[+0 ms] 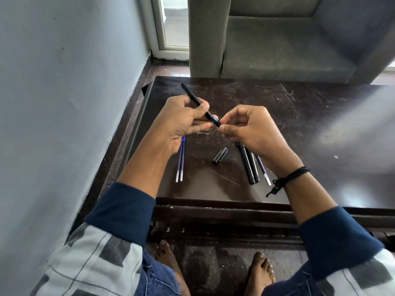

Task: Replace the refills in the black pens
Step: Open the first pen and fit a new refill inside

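Above the scratched dark table (pixel 299 124), the left hand (pixel 183 118) grips the black pen (pixel 194 98), thumb over barrel, fingers curled beneath. Pen axis runs diagonally, far-left to near-right; the right hand (pixel 252 129) pinches its near end. Two blue refills (pixel 180 161), a cap (pixel 220 155) and further pens (pixel 249 165) lie below. A grey sofa (pixel 277 56) stands beyond.

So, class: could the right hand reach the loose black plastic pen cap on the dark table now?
Probably yes: the black plastic pen cap lies uncovered near the right hand, though it pinches the black pen.
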Motion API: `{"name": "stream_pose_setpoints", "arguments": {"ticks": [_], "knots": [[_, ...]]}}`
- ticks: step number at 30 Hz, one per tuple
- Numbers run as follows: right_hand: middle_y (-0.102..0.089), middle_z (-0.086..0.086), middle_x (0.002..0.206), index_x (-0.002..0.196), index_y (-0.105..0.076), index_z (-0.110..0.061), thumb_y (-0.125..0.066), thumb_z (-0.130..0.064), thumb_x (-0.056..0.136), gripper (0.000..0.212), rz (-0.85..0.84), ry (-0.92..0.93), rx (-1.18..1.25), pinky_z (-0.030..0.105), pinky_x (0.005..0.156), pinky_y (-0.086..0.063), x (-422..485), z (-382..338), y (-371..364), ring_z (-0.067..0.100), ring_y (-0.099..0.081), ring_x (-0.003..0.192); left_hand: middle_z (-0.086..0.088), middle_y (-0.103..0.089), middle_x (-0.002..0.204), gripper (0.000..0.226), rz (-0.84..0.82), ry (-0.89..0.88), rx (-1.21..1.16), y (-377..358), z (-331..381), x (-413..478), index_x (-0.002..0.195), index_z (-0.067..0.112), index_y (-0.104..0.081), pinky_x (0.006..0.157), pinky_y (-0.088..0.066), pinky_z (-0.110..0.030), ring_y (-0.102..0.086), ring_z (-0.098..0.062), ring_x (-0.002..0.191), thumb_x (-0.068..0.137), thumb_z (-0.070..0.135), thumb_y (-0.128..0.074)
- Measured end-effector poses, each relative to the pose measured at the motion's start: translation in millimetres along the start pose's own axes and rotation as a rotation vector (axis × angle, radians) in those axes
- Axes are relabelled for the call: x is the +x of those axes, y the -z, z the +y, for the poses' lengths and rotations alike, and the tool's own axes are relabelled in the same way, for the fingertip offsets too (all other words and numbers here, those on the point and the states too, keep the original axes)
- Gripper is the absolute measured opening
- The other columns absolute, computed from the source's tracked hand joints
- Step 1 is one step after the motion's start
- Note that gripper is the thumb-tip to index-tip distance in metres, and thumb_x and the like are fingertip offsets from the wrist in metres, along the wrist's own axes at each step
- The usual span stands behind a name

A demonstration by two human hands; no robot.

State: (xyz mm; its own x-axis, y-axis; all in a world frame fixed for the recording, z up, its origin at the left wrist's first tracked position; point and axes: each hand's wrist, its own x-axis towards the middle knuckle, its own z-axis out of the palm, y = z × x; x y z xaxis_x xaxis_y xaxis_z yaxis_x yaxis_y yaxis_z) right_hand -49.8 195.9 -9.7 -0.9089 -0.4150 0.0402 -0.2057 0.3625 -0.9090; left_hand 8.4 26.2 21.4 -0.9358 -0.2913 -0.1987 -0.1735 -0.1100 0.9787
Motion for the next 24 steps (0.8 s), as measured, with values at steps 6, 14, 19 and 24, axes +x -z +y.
{"name": "stream_pose_setpoints", "arguments": {"ticks": [6,14,19,24], "knots": [[-0.075,0.005,0.075,0.085,-0.073,-0.016,-0.081,-0.007,0.083,0.011,0.002,0.031,-0.006,0.032,0.070,-0.056,-1.0,-0.8,-2.0,0.016,-0.072,0.069,-0.023,-0.075,0.093,0.019,0.015,-0.006,-0.031,-0.3,-0.2,-0.9,0.112,-0.004,-0.062,0.064,-0.060,-0.024,-0.077,-0.025,0.080,0.096,0.008,-0.062],[-0.076,0.008,0.079,0.084,-0.074,-0.018,-0.082,-0.007,0.082,0.014,0.024,0.060,-0.013,0.050,0.081,-0.062,-1.0,-1.2,-2.2,0.029,-0.075,0.077,-0.020,-0.075,0.089,0.017,0.044,-0.020,-0.023,-2.1,-1.9,0.0,0.108,-0.003,-0.064,0.063,-0.060,-0.024,-0.077,-0.024,0.077,0.095,0.007,-0.064],[-0.076,0.007,0.076,0.084,-0.073,-0.019,-0.079,-0.005,0.085,0.015,0.011,0.047,0.014,0.036,0.075,-0.060,-0.8,-1.9,-2.5,0.018,-0.073,0.071,-0.020,-0.075,0.089,0.015,0.043,-0.019,-0.015,-2.7,-2.1,0.1,0.107,-0.002,-0.064,0.068,-0.062,-0.028,-0.077,-0.025,0.078,0.095,0.007,-0.065],[-0.077,0.005,0.080,0.086,-0.073,-0.018,-0.084,-0.011,0.082,0.013,-0.007,0.025,0.021,0.032,0.076,-0.058,-3.4,-4.7,-1.5,0.016,-0.073,0.075,-0.021,-0.074,0.092,0.016,0.050,-0.019,-0.022,-3.2,-2.7,1.1,0.107,-0.003,-0.064,0.069,-0.063,-0.029,-0.077,-0.026,0.079,0.096,0.007,-0.064]]}}
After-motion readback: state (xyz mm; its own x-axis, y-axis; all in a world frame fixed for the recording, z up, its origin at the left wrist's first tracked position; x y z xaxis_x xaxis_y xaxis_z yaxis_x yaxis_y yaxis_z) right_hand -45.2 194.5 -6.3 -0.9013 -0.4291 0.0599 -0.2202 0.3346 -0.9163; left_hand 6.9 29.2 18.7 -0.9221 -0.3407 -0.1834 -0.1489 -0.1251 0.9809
